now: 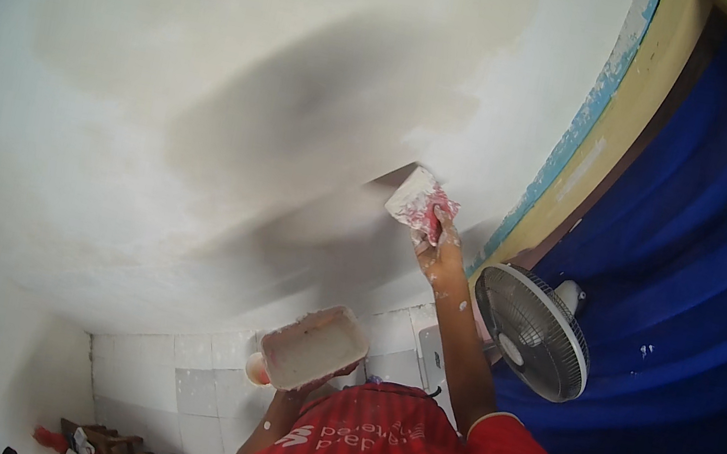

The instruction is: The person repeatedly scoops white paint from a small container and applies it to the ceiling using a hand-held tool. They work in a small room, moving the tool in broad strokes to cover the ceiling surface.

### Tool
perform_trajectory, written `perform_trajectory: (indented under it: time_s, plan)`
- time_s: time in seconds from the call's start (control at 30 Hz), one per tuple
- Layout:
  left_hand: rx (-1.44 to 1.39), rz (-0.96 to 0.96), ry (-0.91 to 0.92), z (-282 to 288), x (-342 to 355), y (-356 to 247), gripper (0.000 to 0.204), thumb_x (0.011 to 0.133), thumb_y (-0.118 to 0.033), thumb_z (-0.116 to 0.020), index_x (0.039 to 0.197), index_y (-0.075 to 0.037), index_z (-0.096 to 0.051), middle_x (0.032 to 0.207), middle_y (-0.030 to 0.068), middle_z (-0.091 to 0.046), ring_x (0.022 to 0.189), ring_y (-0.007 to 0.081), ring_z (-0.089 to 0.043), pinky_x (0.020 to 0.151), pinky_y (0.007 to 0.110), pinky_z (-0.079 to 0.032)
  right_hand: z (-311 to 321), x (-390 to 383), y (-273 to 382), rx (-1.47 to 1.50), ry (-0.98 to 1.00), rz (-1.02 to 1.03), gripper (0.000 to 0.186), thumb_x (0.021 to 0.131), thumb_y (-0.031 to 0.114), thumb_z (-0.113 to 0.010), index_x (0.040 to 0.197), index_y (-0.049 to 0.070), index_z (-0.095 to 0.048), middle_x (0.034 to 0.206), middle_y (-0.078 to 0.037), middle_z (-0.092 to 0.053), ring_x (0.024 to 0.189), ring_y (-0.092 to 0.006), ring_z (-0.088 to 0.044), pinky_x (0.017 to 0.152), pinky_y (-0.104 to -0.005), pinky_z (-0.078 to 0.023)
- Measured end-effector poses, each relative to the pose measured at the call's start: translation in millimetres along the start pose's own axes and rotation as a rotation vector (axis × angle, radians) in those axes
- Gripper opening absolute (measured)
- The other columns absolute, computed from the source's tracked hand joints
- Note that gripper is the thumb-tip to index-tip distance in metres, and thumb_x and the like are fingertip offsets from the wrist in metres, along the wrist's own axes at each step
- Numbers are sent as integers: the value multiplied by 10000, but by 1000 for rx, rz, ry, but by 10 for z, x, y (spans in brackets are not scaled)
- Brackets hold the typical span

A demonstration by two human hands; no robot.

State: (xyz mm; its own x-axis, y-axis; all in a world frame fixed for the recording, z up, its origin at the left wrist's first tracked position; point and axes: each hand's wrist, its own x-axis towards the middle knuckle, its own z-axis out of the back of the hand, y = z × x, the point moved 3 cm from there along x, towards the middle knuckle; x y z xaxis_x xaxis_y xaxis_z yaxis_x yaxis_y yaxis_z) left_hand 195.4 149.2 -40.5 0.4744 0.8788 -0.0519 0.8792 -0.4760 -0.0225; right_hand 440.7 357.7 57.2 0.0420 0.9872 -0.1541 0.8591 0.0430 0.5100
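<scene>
My right hand (440, 246), specked with white, is closed on a putty knife (414, 199) with a pinkish-red grip. White paste coats the blade, which is at the white wall (234, 136), its edge seeming to touch. Below and to the left, in front of my body, my left hand (290, 403) holds a rectangular pale tub (315, 347) from underneath; most of its fingers are hidden by it. Smooth whitish paste lies inside the tub, and its rim is smeared. A broad beige-grey patch (126, 30) spreads over the upper wall.
A grey fan (532, 333) stands close to my right forearm, before a blue curtain (675, 282). A cream and light-blue frame (580, 158) borders the wall. White and grey tiles (203, 393) cover the floor. Wooden pieces and a red item (51, 438) lie lower left.
</scene>
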Motion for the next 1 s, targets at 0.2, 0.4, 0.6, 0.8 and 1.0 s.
perform_trajectory:
  time_s: [0.2,0.4,0.6,0.8,1.0]
  plan:
    - [474,-155,-14,119,-97,-107,655,929,-573,-623,1456,-208,-488,1458,87,-509,1357,346,-467,1154,579,-363,-608,-374,520,-303,-13,460,316,1005,147,-650,1301,63,-577,1147,-35,-645,1008,-126,-626,875,-264,-524]
    - [632,-99,-137,-164,16,-18,738,839,-591,-720,1450,-239,-503,1434,37,-552,1359,299,-481,1191,515,-334,-1246,-167,1136,-1189,103,1503,372,1013,107,-568,1367,-1,-614,1447,-181,-582,1389,-323,-511,1116,-411,-436]
    - [1723,-151,-245,-217,164,-36,738,836,-601,-715,1444,-239,-508,1424,18,-564,1353,286,-492,1178,510,-345,-1238,575,1023,-1608,165,1647,775,726,-160,-560,1436,148,-589,1482,-136,-548,1414,-396,-457,1187,-502,-365]
    - [766,-109,-168,-279,162,-27,710,842,-623,-682,1422,-243,-525,1416,25,-570,1340,283,-500,1175,497,-349,-693,503,482,-1719,174,1395,722,777,-155,-565,1440,130,-578,1486,-129,-544,1419,-379,-454,1173,-492,-394]
    - [1092,-121,-193,-278,183,-208,718,853,-651,-647,1428,-239,-524,1425,33,-567,1347,293,-498,1165,498,-357,-333,150,332,-1759,133,1095,570,895,-88,-556,1420,129,-598,1330,-160,-656,1222,-342,-636,1032,-421,-508]
